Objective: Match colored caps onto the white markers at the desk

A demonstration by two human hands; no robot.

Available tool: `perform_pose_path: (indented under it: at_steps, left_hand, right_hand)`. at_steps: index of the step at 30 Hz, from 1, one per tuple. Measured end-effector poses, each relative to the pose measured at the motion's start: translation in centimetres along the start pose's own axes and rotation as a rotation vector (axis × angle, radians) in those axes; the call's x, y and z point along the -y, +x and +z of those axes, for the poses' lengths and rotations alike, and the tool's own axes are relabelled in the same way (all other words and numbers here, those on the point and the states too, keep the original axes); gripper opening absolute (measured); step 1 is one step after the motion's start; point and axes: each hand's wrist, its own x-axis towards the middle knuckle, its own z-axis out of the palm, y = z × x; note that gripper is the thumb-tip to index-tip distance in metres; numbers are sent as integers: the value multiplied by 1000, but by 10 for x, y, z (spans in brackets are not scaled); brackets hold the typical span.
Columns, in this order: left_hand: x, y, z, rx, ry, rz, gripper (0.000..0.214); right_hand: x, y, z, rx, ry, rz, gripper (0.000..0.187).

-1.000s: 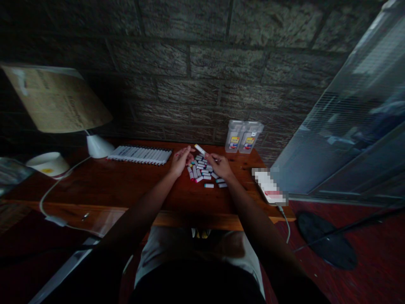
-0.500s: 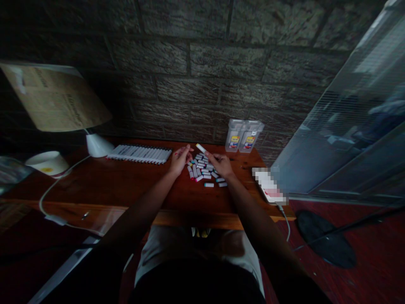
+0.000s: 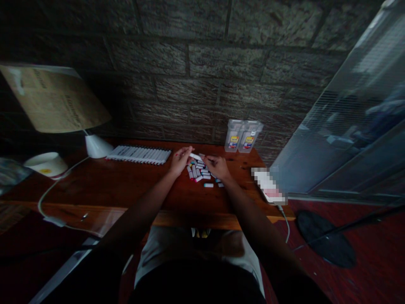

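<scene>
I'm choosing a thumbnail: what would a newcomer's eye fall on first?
Probably the big tan lampshade at the left, pale against the dark block wall. Next, mid-table, the left hand and right hand, with a white marker between their fingertips, by a heap of short white pieces with coloured ends. Beyond the right hand, two clear cases with yellow labels stand near the wall.

A row of markers (image 3: 139, 154) lies left of the pile of caps (image 3: 198, 172) on the tabletop (image 3: 126, 190), with a lamp (image 3: 60, 101) and a cup (image 3: 46, 164) farther left. Two cases (image 3: 232, 142) stand behind the pile to its right, and a device (image 3: 268, 185) lies well right of it.
</scene>
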Motion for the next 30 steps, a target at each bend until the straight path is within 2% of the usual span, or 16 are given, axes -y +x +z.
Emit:
perform_pose_path:
  at_steps: [3,7,11,18,23,30]
  left_hand:
    - [4,1,-1,9,41,-17,42]
    - [4,2,0,20,12,-3,43]
    - [2,4,-1,-43,-100,-40,44]
    - [1,8,-2,-174,-178,-94,41]
    - [2,9,-4,-189,-182,-91,34]
    - [5,13,-7,-224,-150,-80,27]
  right_hand:
    - [-3,2,4,-29,136,43,36]
    - [-9,7,5,-79,382,168,35]
    - [-10,10,2,-74,520,269,40]
    - [-8,10,2,-58,749,332,45]
    - [-9,10,2,-56,707,331,46]
    - [-2,6,0,70,491,287,47]
